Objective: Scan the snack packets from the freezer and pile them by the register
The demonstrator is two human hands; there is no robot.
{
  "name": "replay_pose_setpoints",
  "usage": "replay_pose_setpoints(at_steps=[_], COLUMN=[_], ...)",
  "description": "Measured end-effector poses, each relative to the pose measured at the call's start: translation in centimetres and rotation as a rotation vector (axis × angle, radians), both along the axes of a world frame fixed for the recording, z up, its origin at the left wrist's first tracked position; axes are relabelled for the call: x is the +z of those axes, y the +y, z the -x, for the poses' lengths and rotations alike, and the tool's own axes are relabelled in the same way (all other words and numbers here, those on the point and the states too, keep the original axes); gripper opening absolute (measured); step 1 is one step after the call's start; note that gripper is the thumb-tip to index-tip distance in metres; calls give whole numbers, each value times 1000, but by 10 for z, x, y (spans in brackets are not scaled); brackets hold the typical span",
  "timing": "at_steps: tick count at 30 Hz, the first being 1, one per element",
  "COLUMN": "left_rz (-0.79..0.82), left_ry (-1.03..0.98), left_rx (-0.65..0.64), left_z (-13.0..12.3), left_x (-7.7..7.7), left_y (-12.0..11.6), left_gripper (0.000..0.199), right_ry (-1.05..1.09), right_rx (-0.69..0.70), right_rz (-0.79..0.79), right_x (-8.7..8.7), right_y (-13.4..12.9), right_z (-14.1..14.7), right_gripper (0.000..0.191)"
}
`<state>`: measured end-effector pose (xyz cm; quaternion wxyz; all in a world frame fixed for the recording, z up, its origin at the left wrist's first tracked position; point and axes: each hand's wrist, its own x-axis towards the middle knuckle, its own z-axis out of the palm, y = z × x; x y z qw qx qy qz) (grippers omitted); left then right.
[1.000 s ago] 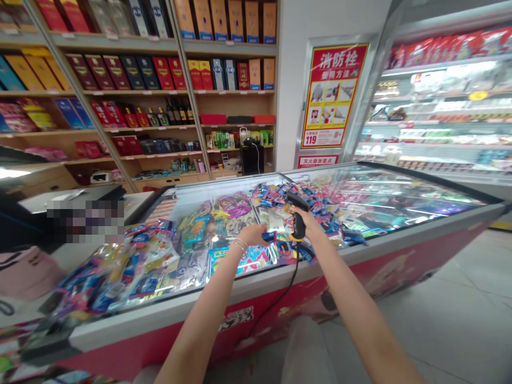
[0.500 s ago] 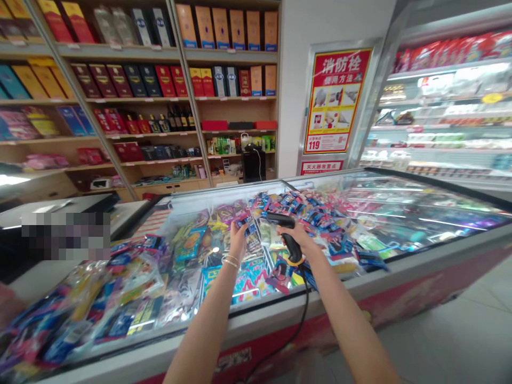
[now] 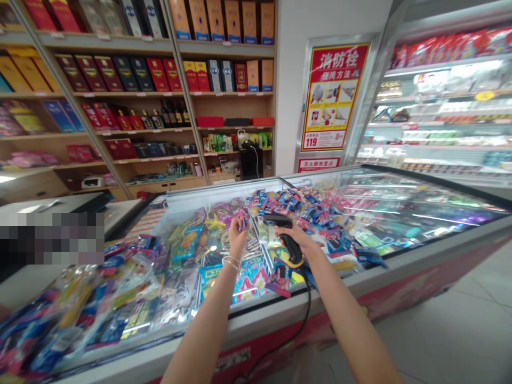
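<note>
Hands [image 3: 237, 236] closed: left on a small packet [image 3: 242, 222], right round a scanner [image 3: 291, 246].

Glass-topped freezer [image 3: 256, 314] bearing scattered packets [image 3: 304, 205].

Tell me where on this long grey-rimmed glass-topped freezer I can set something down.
Bare glass shows between the left-end heap of shiny plastic packets and the left hand, and toward the freezer's right end. Crowded: that left-end heap, and the blue-and-pink packets around the black handheld scanner.
</note>
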<state>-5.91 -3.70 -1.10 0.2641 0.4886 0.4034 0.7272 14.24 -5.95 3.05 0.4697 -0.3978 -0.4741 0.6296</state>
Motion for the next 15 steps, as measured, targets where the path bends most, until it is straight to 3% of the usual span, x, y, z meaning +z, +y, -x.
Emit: replay_pose_setpoints(at_steps=[6,11,15], left_rz=[-2,-24,0], left_ry=[-10,-6,48], left_rx=[-7,-74,-106], left_z=[-1,-3,-4], left_x=[2,9,9], left_y=[-3,-12,-14], left_gripper=[25,64,72], right_ry=[18,16,22], right_rx=[10,19,23], right_rz=[13,21,20], right_x=[5,7,6], right_y=[-5,-7,-6], right_z=[1,1,1], right_gripper=[21,19,21])
